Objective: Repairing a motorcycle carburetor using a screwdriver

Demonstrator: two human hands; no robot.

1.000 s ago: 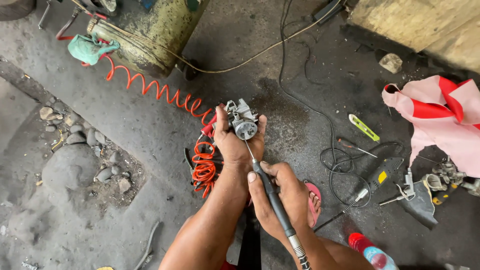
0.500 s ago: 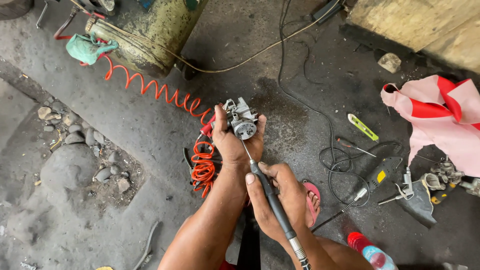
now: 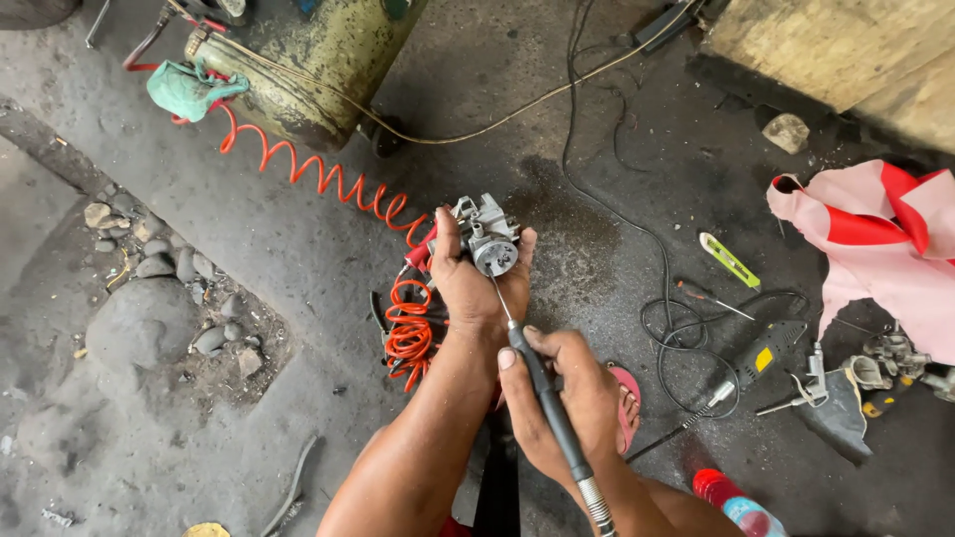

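My left hand [image 3: 468, 283] grips a small grey metal carburetor [image 3: 487, 235], held up over the dark concrete floor. My right hand [image 3: 562, 403] holds a slim black rotary tool handpiece [image 3: 545, 398] like a pen, its flexible metal shaft running down past my wrist. The thin bit of the handpiece points up into the round opening of the carburetor.
An orange coiled air hose [image 3: 398, 328] runs from a green tank [image 3: 328, 50] to just left of my hands. A black cable [image 3: 637, 229], a yellow-green utility knife [image 3: 728, 261], a screwdriver [image 3: 708, 296], a black drill [image 3: 761, 353], metal parts [image 3: 890, 358], a pink and red cloth [image 3: 875, 239] lie right. Stones [image 3: 149, 288] lie left.
Both hands have stayed almost in place; the handpiece tip remains at the carburetor opening. The view has shifted only slightly.
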